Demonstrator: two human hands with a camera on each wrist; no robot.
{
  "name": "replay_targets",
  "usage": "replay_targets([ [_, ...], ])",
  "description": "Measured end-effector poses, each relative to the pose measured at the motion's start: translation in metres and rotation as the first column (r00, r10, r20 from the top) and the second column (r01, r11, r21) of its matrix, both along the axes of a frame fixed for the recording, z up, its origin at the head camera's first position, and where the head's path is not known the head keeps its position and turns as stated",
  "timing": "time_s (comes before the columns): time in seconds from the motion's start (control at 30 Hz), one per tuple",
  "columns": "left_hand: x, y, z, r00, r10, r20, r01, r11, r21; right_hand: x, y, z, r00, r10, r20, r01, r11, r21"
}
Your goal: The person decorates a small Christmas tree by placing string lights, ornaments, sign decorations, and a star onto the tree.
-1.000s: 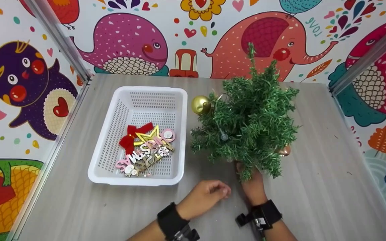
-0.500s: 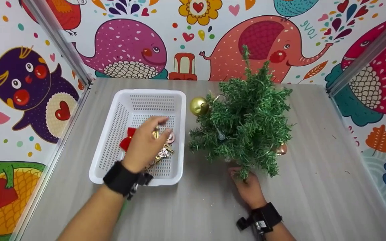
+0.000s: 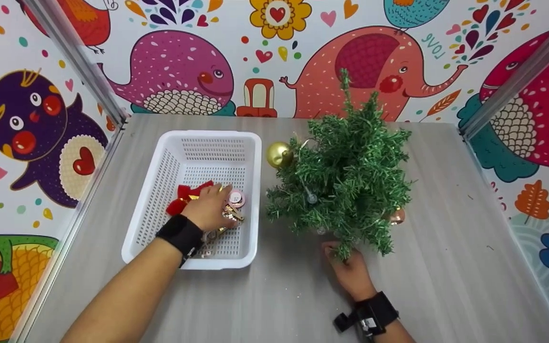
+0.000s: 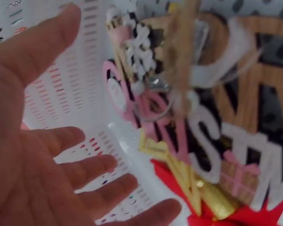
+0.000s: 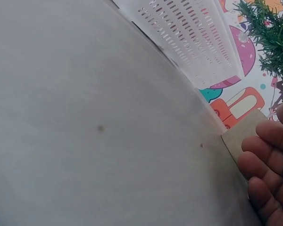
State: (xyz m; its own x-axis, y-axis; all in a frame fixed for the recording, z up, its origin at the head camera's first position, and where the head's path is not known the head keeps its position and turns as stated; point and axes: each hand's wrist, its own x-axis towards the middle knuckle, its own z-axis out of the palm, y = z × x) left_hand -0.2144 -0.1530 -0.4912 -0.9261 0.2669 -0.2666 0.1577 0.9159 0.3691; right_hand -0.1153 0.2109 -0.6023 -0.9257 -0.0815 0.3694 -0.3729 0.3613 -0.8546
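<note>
My left hand (image 3: 206,208) reaches into the white basket (image 3: 257,190), over a pile of Christmas ornaments. In the left wrist view its fingers (image 4: 104,190) are spread, holding nothing visible. Beside them lie a wooden ornament with pink and white letters (image 4: 205,141), a gold star (image 4: 177,172) and a red bow (image 4: 167,181). On the right stands a small green Christmas tree (image 3: 350,171). Low at its front is my right hand (image 3: 350,274), fingers loosely curled near the tree's beige base (image 5: 243,134); nothing shows in its grasp, and contact is unclear.
A gold ball (image 3: 279,155) hangs at the tree's left side, and a copper-coloured ornament (image 3: 397,216) at its lower right. Patterned panels (image 3: 274,57) enclose the grey tabletop (image 3: 446,267) at the back and both sides.
From the table's front, my left hand has moved left into the basket and lowered onto the ornaments. My right hand has drawn slightly out from under the tree.
</note>
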Motion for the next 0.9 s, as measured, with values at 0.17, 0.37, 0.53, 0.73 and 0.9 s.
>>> replay_targets([
  [0.17, -0.0027, 0.0038, -0.0052, 0.998, -0.06, 0.028, 0.062, 0.996, -0.061, 0.0007, 0.0006, 0.0002, 1.0, 0.006, -0.022, -0.006, 1.0, 0.0],
  [0.37, -0.0051, 0.0083, -0.0084, 0.996, -0.089, 0.029, 0.091, 0.991, -0.098, -0.0001, 0.0002, 0.0018, 0.999, 0.002, 0.042, -0.002, 1.0, 0.001],
  [0.53, -0.0044, 0.0086, -0.0089, 0.994, -0.106, 0.004, 0.106, 0.989, -0.107, -0.001, -0.0003, 0.0018, 0.999, 0.012, 0.051, -0.012, 1.0, -0.001],
  [0.73, -0.0057, 0.0088, -0.01, 0.994, -0.098, -0.05, 0.094, 0.992, -0.08, -0.0009, -0.0004, 0.0002, 1.0, 0.018, 0.008, -0.018, 1.0, 0.003],
  [0.9, -0.0062, 0.0098, -0.008, 0.993, -0.075, -0.096, 0.071, 0.996, -0.048, -0.0004, -0.0001, -0.0014, 1.0, 0.009, 0.011, -0.009, 1.0, -0.007],
])
